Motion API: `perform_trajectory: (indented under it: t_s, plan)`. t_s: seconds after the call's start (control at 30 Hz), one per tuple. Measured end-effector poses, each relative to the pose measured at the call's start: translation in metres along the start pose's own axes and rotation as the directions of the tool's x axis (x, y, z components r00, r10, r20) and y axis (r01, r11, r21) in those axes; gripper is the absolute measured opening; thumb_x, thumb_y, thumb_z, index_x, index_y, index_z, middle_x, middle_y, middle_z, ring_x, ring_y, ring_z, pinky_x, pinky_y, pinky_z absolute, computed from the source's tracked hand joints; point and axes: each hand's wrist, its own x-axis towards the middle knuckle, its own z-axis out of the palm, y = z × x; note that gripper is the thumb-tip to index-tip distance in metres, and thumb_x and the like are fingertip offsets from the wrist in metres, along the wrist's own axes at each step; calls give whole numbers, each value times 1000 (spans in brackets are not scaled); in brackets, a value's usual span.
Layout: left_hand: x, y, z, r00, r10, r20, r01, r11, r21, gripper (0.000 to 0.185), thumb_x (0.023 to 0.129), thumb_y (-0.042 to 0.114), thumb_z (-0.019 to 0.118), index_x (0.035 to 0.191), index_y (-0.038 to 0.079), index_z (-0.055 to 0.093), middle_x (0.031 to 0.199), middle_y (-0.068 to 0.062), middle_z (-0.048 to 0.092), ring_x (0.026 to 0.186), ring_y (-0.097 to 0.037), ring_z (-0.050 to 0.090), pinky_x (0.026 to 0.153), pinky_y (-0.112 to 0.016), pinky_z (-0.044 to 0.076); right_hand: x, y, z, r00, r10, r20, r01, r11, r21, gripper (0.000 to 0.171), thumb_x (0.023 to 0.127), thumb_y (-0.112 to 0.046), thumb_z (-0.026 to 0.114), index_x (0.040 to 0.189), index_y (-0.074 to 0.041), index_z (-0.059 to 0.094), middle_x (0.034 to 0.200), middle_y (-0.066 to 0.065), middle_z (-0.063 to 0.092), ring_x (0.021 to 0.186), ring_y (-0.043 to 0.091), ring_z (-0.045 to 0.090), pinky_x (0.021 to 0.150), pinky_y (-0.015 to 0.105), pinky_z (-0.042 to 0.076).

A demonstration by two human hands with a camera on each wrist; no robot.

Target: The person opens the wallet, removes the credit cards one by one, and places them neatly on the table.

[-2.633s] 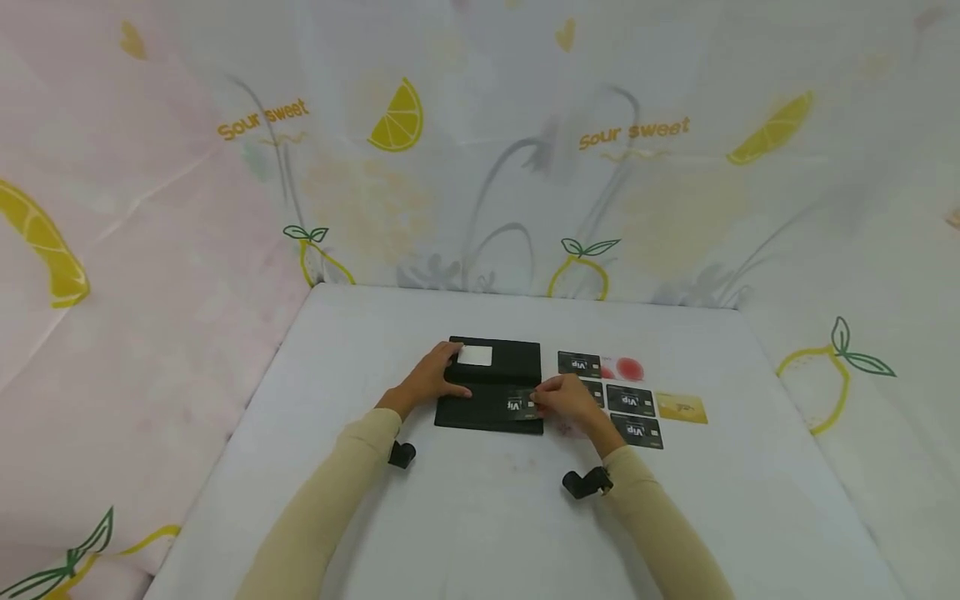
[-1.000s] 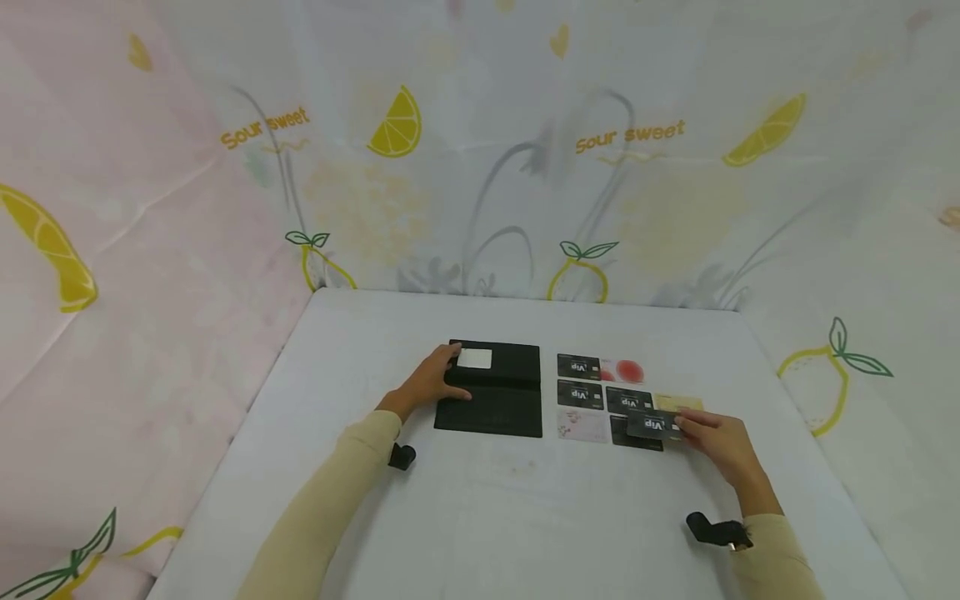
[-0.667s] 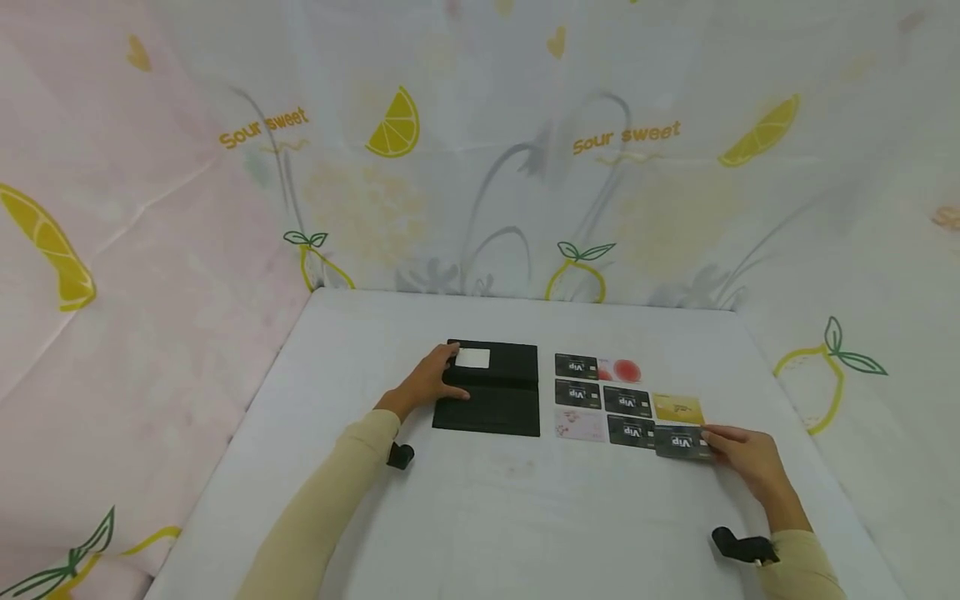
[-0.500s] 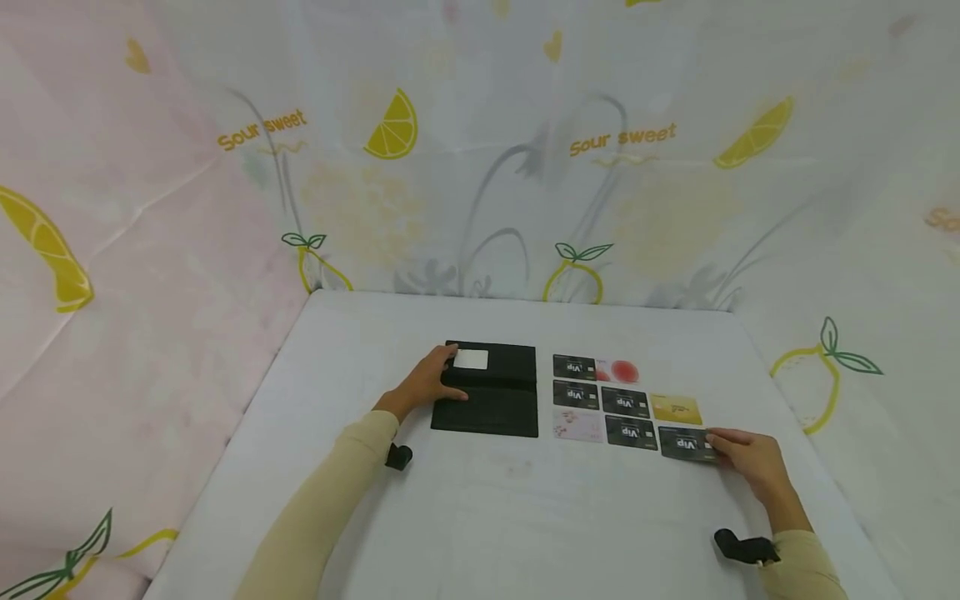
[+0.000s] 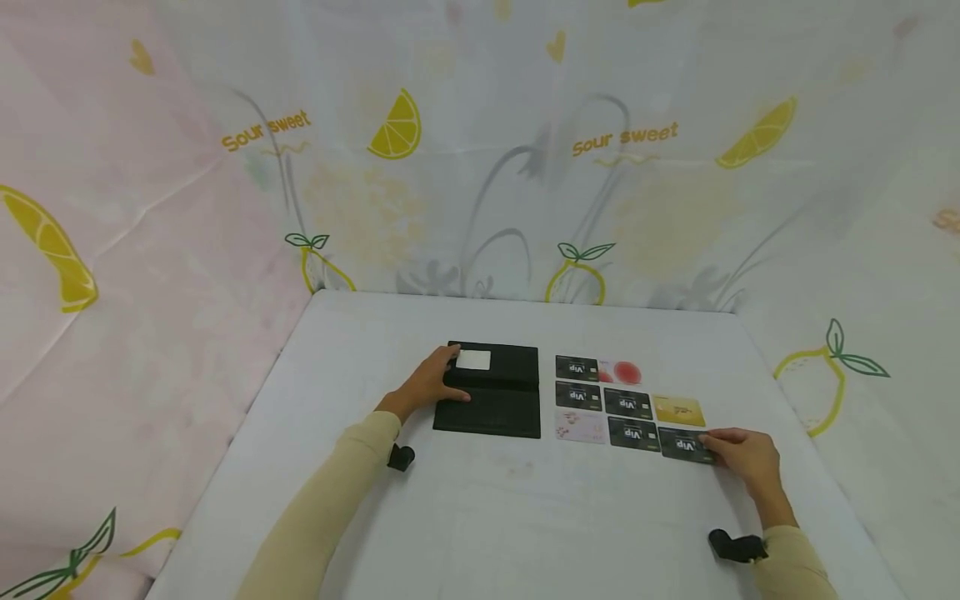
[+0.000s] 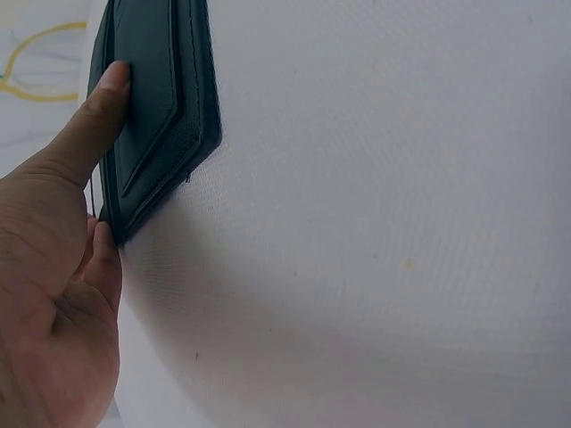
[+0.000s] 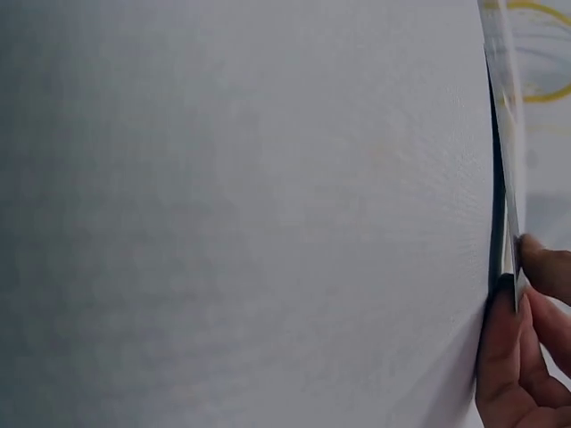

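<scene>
Black VIP card (image 5: 684,445) is pinched at its right end by the right hand (image 5: 742,460); only its thin edge (image 7: 502,205) is shown by the wrist view. Wallet (image 5: 491,389) is held open flat under the left hand (image 5: 426,385).

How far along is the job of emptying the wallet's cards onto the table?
Seven cards already lie in rows beside the open wallet. The right hand is setting an eighth, a black card, at the row's end. The left hand steadies the wallet, where a white card remains.

Your wallet (image 5: 491,387) lies on the table (image 5: 480,517), cards (image 5: 607,400) in rows just to its right (the nearest-right card (image 5: 684,445) touches your right hand (image 5: 742,458)).
</scene>
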Motion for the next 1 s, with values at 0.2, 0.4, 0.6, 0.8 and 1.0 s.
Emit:
perform_trajectory:
  t_s: [0.2,0.4,0.6,0.8,1.0]
  plan:
    - [-1,0,2,1000,-7,4,7,1000,-2,108,71,30,88,152,0,23,150,-18,34,132,-34,44,109,-37,41,-2,-6,2,997,-75,-6,73,983,-171,47,84,-32,77,103,11,69,99,25,68,95,40,57,66,39,48]
    - [0,2,3,1000,13,-6,-13,1000,-5,108,71,30,88,153,0,23,149,-18,35,131,-33,45,109,-36,41,-2,-16,4,991,-129,-22,116,943,-311,46,81,-26,80,96,16,67,90,26,67,81,34,58,62,43,51]
    - [3,3,6,1000,16,-8,-16,1000,3,108,72,31,88,152,0,23,148,-18,35,131,-34,45,109,-37,41,2,-23,2,992,-125,-7,114,924,-366,45,83,-21,78,99,18,64,88,26,64,75,32,56,57,39,51]
    - [6,2,7,1000,31,4,-31,997,77,108,72,35,87,152,-2,25,147,-19,38,130,-31,46,111,-39,39,11,-35,-1,981,-195,-18,174,911,-373,40,89,-23,71,98,16,65,86,25,66,71,30,59,55,41,52]
    - [9,5,3,997,43,62,-55,979,195,107,73,38,87,152,-1,26,151,-18,34,140,-31,32,117,-43,29,24,-67,-4,909,-383,-164,292,867,-403,40,92,-26,67,101,13,67,93,29,67,75,41,64,56,50,54]
